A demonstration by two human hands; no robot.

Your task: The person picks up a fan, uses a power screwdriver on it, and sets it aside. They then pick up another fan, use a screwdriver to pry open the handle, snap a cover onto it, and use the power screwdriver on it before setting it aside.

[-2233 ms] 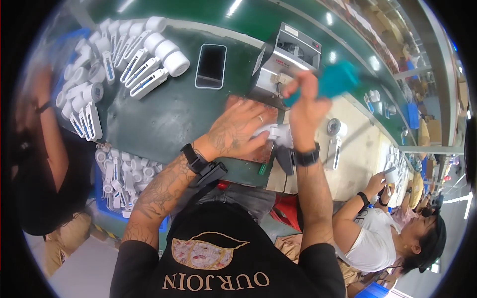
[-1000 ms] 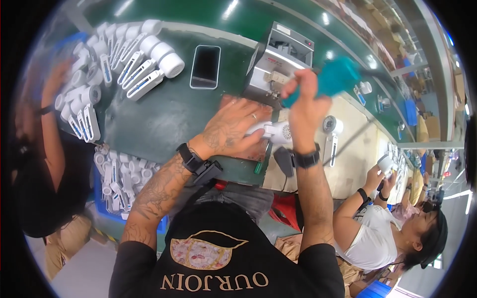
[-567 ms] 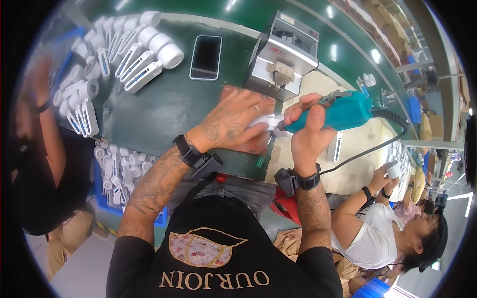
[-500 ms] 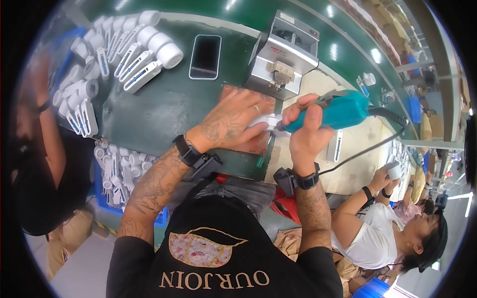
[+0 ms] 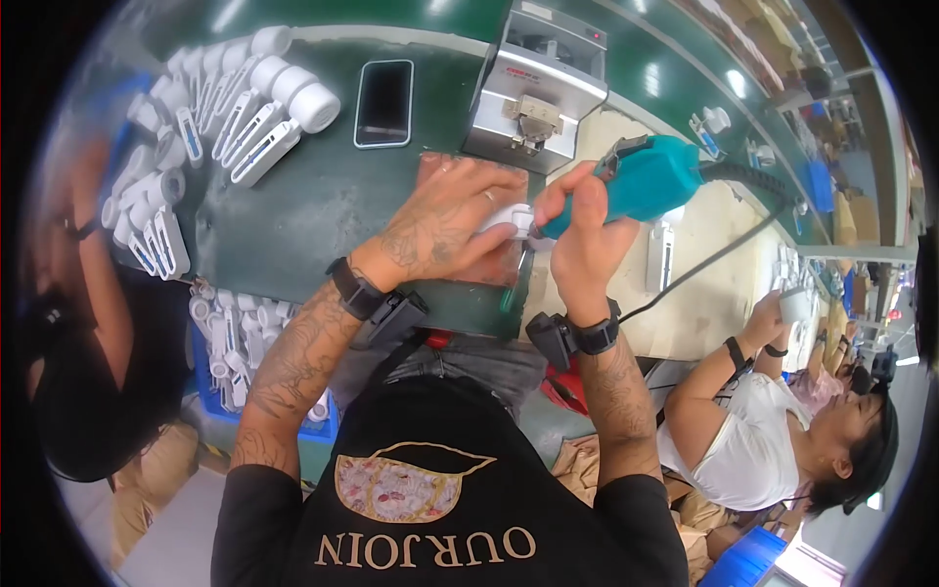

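My left hand [image 5: 440,220] is closed on a white plastic part [image 5: 511,221], pressing it down on a reddish-brown mat [image 5: 486,271]. Most of that part lies hidden under the fingers. In my right hand [image 5: 587,230] is a teal electric screwdriver [image 5: 650,179], held nearly level with its cord trailing right. Its tip points left and meets the part's right end. Whether a screw sits there is too small to see.
A grey metal machine [image 5: 533,93] stands beyond my hands, a phone [image 5: 383,103] to its left. White round-headed devices [image 5: 264,147] line the far left; more fill a blue crate [image 5: 201,367]. One slotted device [image 5: 661,256] lies right. A co-worker [image 5: 743,440] sits right, another [image 5: 98,342] left.
The whole view has shifted a little, so the table appears farther left and up. Both hands keep their holds; the screwdriver's rear end sits slightly higher in the picture.
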